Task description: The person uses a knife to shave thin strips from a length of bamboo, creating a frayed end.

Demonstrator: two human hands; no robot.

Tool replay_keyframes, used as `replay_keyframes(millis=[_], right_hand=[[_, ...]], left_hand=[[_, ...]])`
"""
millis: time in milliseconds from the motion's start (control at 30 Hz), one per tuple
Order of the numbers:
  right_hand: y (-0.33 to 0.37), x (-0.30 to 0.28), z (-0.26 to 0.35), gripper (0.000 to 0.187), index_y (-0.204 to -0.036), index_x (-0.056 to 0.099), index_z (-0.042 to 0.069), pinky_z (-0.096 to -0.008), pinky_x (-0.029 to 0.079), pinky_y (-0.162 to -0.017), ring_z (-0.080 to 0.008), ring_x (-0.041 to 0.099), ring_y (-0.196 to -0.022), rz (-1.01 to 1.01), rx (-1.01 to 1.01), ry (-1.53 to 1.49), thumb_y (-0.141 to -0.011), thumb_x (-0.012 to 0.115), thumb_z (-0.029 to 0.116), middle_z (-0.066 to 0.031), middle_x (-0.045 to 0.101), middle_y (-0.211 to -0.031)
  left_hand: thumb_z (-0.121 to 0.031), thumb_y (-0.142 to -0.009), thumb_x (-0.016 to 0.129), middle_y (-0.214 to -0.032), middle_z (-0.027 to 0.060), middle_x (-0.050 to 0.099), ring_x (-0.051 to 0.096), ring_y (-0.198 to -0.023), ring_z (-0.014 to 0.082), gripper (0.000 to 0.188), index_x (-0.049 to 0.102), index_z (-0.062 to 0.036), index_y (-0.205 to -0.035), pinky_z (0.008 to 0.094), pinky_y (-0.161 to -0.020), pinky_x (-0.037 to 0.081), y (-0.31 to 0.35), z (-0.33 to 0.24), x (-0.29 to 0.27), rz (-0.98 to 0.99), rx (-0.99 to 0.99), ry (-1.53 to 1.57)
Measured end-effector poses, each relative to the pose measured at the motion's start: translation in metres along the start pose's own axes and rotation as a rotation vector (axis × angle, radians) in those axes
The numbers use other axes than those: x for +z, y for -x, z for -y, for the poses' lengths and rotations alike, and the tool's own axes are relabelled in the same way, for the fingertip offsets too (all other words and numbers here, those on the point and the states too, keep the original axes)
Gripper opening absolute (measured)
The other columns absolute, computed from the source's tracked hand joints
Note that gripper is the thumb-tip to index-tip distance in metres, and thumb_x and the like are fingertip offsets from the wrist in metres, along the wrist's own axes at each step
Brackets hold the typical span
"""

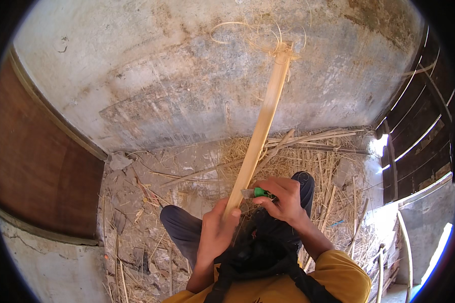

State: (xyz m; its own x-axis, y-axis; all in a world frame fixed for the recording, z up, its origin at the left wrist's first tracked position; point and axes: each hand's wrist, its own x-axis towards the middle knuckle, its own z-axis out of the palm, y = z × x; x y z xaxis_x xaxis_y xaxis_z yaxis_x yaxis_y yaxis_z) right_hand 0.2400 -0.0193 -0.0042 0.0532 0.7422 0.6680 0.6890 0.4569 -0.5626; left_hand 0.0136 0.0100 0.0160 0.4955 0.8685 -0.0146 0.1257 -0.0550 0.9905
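Note:
A long pale strip of split bamboo (260, 131) slants up and away from my lap. Thin curled shavings (253, 35) cling to its far end, close against the wall. My left hand (219, 230) is wrapped round the near end of the strip, thumb on top. In my right hand (283, 199) is a knife (259, 192) with a green handle, its short blade lying against the strip just beyond my left hand. My right fingers are closed round the handle and cover most of it.
A stained plaster wall (172, 86) rises in front. Straw-like shavings (237, 151) and thin sticks (318, 139) litter the floor between my knees and the wall. At the left stands a brown wooden panel (45, 151); dark slatted boards (419, 121) are at the right.

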Motion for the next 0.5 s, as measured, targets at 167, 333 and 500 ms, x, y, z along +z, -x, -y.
replay_keyframes(millis=[167, 333, 500], right_hand=[[-0.002, -0.002, 0.007, 0.038, -0.103, 0.08, 0.009, -0.0372, 0.048, -0.054, -0.0272, 0.065, -0.059, -0.016, -0.017, 0.113, -0.085, 0.087, 0.042, -0.0057, 0.066, -0.071], [-0.005, -0.003, 0.013, 0.036, -0.101, 0.081, 0.01, -0.0364, 0.048, -0.054, -0.0261, 0.064, -0.057, -0.059, -0.043, 0.19, -0.083, 0.089, 0.041, -0.0046, 0.065, -0.07], [-0.007, -0.003, 0.012, 0.037, -0.104, 0.081, 0.014, -0.0352, 0.049, -0.053, -0.022, 0.063, -0.056, -0.091, -0.06, 0.241, -0.081, 0.089, 0.041, -0.0002, 0.064, -0.07]], left_hand=[[-0.016, -0.109, 0.064, -0.07, 0.0056, 0.063, 0.055, -0.065, 0.0081, 0.022, 0.072, -0.0003, -0.122, 0.0306, -0.059, 0.045, 0.0, -0.002, 0.001, -0.038, 0.065, -0.066], [-0.017, -0.109, 0.064, -0.067, 0.0057, 0.062, 0.055, -0.058, 0.0079, 0.021, 0.073, 0.0001, -0.116, 0.0307, -0.055, 0.043, 0.002, -0.002, 0.003, -0.065, 0.061, -0.062], [-0.018, -0.109, 0.065, -0.065, 0.0071, 0.062, 0.056, -0.055, 0.0082, 0.021, 0.073, 0.0006, -0.112, 0.0311, -0.053, 0.042, 0.005, 0.001, 0.005, -0.106, 0.098, -0.076]])
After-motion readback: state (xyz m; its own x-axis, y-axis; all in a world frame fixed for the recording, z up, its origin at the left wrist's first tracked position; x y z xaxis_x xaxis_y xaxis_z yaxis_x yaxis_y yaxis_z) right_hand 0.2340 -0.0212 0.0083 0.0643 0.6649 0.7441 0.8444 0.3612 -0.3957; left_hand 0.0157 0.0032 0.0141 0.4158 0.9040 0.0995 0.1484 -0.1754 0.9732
